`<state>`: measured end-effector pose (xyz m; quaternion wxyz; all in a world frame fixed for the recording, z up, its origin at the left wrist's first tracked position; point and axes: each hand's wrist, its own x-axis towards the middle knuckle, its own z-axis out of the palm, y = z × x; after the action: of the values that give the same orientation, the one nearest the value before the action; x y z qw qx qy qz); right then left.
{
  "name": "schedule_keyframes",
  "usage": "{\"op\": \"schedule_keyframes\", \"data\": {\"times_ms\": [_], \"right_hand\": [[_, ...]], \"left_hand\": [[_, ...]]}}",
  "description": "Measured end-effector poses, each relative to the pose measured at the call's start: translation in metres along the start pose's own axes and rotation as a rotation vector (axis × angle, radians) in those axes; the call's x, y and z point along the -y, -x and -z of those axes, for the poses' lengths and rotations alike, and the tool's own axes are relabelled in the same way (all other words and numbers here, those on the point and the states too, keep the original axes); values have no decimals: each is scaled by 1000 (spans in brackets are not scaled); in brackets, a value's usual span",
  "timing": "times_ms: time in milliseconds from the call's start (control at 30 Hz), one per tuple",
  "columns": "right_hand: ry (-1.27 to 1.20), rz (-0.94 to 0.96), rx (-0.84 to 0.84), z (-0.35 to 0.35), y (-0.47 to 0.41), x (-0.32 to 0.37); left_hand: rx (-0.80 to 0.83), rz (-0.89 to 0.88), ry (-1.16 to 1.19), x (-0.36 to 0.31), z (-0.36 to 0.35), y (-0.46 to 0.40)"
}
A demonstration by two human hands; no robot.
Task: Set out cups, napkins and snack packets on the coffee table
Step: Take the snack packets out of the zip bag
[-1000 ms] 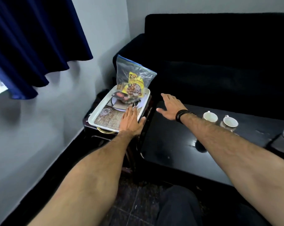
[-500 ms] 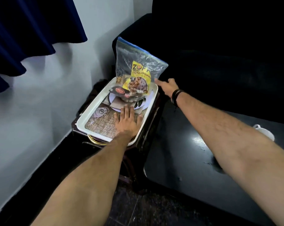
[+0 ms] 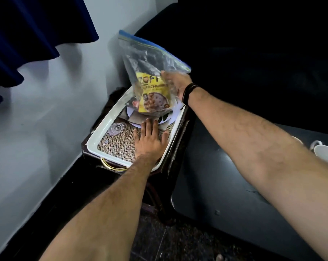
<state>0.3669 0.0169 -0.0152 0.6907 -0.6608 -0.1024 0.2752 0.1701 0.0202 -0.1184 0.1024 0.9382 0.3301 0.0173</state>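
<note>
A clear zip bag (image 3: 148,61) with a blue seal stands upright at the far end of a white tray (image 3: 110,113). Inside it is a yellow snack packet (image 3: 152,97) and a darker packet (image 3: 133,103). My right hand (image 3: 178,83), with a black wristband, is against the bag's right side, fingers curled onto the plastic. My left hand (image 3: 150,142) lies flat, fingers spread, on the tray's woven-print bottom near its front right corner. One white cup (image 3: 326,153) shows at the right edge on the black coffee table (image 3: 216,185).
The tray rests on a small dark side stand (image 3: 170,153) between a grey wall (image 3: 37,129) and the coffee table. A black sofa (image 3: 253,44) runs behind. Dark blue curtain (image 3: 27,31) hangs at the upper left. The floor (image 3: 168,242) below is dark tile.
My right hand has moved from the table's corner up to the bag's right side and closed on it. My left hand stays flat on the tray. The view has drawn closer.
</note>
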Motion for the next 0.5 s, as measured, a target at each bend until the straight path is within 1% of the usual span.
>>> {"op": "schedule_keyframes", "data": {"times_ms": [133, 267, 400, 433, 467, 500], "right_hand": [[-79, 105, -21, -18, 20, 26], [-133, 258, -16, 5, 52, 84], [-266, 295, -82, 51, 76, 136], [-287, 294, -104, 64, 84, 145], [-302, 286, -129, 76, 91, 150], [-300, 273, -152, 87, 102, 152]], "left_hand": [[13, 5, 26, 3, -1, -4], [71, 14, 56, -1, 6, -1], [281, 40, 60, -6, 33, -5], [283, 68, 97, -12, 42, -3], [247, 101, 142, -17, 49, 0], [176, 118, 175, -24, 56, 5]]}}
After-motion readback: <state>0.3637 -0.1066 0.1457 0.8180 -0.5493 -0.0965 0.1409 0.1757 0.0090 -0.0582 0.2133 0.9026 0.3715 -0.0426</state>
